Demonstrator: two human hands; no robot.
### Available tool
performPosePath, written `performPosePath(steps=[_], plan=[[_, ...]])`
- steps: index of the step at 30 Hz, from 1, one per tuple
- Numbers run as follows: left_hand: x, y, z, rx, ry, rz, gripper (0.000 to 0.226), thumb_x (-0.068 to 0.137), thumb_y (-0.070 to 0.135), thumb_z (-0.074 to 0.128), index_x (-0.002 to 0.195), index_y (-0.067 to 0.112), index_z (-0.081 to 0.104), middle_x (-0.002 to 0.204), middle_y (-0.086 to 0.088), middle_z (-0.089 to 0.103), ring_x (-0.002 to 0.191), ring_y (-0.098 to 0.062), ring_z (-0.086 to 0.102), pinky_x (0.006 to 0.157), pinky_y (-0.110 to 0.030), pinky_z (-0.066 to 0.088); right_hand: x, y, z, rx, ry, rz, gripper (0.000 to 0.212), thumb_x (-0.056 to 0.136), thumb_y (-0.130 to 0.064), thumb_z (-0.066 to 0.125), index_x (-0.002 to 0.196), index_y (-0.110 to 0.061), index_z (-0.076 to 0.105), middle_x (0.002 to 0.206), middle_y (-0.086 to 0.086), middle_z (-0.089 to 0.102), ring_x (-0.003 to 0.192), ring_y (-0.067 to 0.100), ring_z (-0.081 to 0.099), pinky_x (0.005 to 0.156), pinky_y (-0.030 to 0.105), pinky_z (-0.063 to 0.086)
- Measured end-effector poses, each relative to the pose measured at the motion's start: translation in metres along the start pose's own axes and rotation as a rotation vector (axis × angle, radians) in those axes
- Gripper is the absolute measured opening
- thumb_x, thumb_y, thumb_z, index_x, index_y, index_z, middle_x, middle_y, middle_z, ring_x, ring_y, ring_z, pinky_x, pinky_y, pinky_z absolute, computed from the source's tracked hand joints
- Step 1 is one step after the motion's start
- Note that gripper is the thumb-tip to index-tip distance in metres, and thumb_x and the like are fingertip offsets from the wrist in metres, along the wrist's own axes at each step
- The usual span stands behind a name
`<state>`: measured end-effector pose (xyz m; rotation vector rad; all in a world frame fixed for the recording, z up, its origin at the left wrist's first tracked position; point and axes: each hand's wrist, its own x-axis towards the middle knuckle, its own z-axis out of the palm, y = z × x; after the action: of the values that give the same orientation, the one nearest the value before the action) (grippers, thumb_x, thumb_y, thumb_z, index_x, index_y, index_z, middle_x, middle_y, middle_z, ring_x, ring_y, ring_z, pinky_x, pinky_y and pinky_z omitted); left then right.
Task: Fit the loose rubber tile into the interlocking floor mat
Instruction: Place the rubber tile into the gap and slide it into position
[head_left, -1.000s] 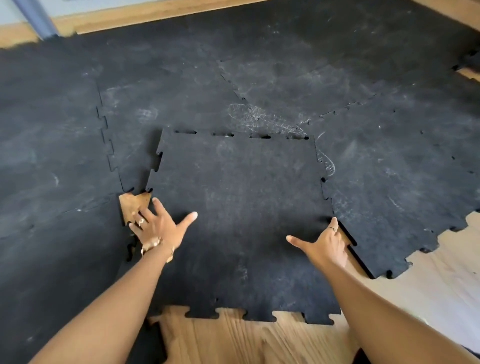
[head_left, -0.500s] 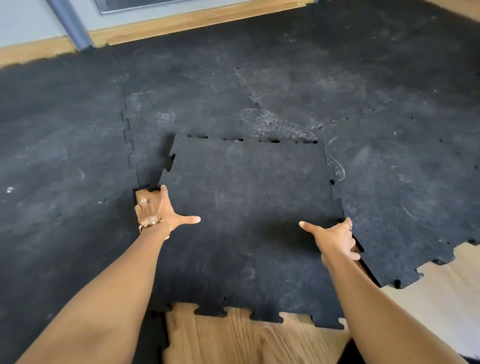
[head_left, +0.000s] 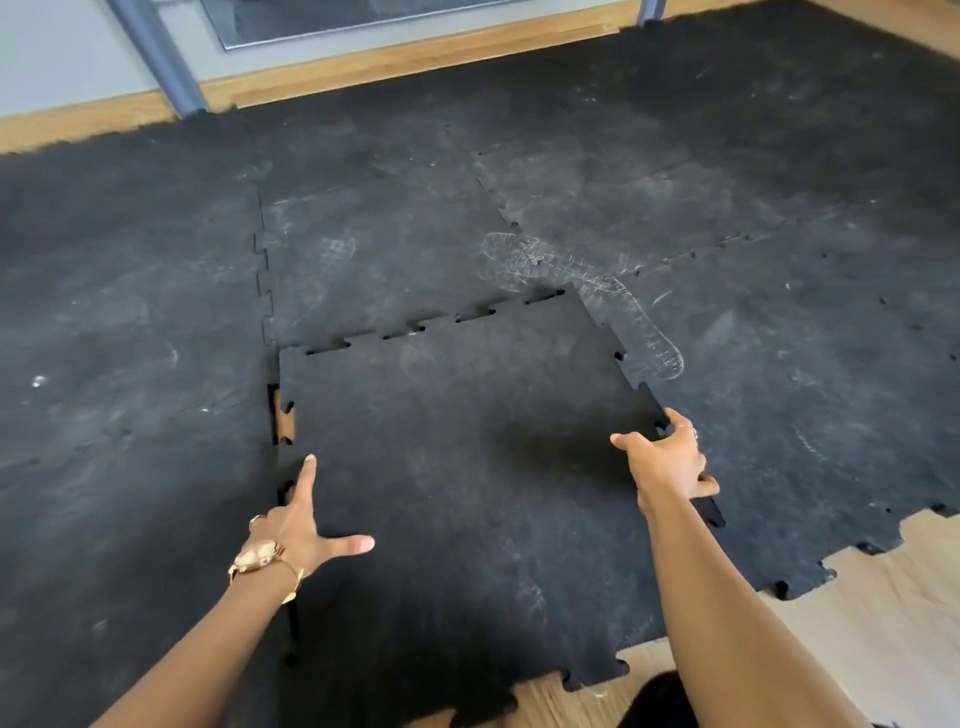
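The loose black rubber tile (head_left: 457, 447) lies in the middle of the floor, its toothed far edge and right edge resting over the neighbouring tiles of the black interlocking mat (head_left: 597, 171). My left hand (head_left: 301, 525) grips the tile's left edge, thumb spread on top, fingers along the seam. My right hand (head_left: 667, 460) holds the tile's right edge, fingers curled around it. A thin strip of bare wood (head_left: 283, 415) shows along the tile's left side.
Wooden floor (head_left: 878, 613) is bare at the lower right and along the near edge. A wooden skirting board (head_left: 415, 62) and a grey metal leg (head_left: 161, 62) run along the far wall.
The tile has swung to the left and now covers most of the wood gap. My left hand slid nearer along the left edge; my right hand stays on the right edge.
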<state>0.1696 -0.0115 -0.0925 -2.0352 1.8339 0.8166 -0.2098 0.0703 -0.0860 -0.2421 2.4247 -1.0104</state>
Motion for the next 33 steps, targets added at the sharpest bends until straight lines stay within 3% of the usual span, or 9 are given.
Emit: performPosePath(steps=[2,7,22,26,33], plan=[[-0.004,-0.001,0.000,0.008,-0.004,-0.006,0.140,0.053,0.078,0.073,0.149,0.040,-0.022,0.074,-0.006,0.062,0.099,-0.036,0.060,0.076,-0.040,0.052,0.002,-0.004,-0.001,-0.017,-0.009,-0.006,0.078,0.069,-0.025,0.081,0.138,-0.028,0.046,0.135,-0.002,0.058,0.131,0.023,0.040,0.108,0.047,0.016],[-0.022,0.003,0.015,-0.058,-0.042,-0.083,0.140,0.055,0.074,0.074,0.146,0.041,-0.027,0.113,-0.015,0.062,0.123,-0.041,0.046,0.092,-0.045,0.049,0.002,-0.018,-0.005,-0.038,-0.028,-0.063,0.076,0.071,-0.021,0.080,0.139,-0.027,0.047,0.137,0.001,0.056,0.132,0.024,0.040,0.107,0.044,0.015],[-0.026,-0.004,0.018,0.002,-0.066,-0.075,0.139,0.057,0.077,0.071,0.146,0.039,-0.028,0.105,-0.012,0.063,0.118,-0.039,0.051,0.092,-0.046,0.051,0.005,-0.007,-0.003,-0.277,-0.101,-0.034,0.079,0.076,-0.027,0.078,0.144,-0.025,0.037,0.139,0.004,0.054,0.132,0.029,0.043,0.106,0.043,0.021],[-0.031,-0.003,0.017,0.069,-0.024,-0.104,0.135,0.058,0.075,0.072,0.148,0.042,-0.022,0.136,-0.019,0.034,0.123,-0.043,0.044,0.093,-0.047,0.051,-0.001,0.001,-0.003,-0.312,-0.081,-0.011,0.077,0.078,-0.036,0.078,0.143,-0.025,0.038,0.137,0.004,0.057,0.133,0.029,0.042,0.106,0.044,0.022],[-0.028,0.003,0.017,0.110,-0.017,-0.125,0.136,0.059,0.070,0.076,0.150,0.037,-0.018,0.141,-0.021,0.023,0.124,-0.044,0.043,0.094,-0.047,0.050,-0.001,0.006,0.001,-0.288,-0.053,-0.011,0.077,0.077,-0.035,0.079,0.144,-0.028,0.040,0.137,0.001,0.058,0.131,0.027,0.045,0.107,0.043,0.023]])
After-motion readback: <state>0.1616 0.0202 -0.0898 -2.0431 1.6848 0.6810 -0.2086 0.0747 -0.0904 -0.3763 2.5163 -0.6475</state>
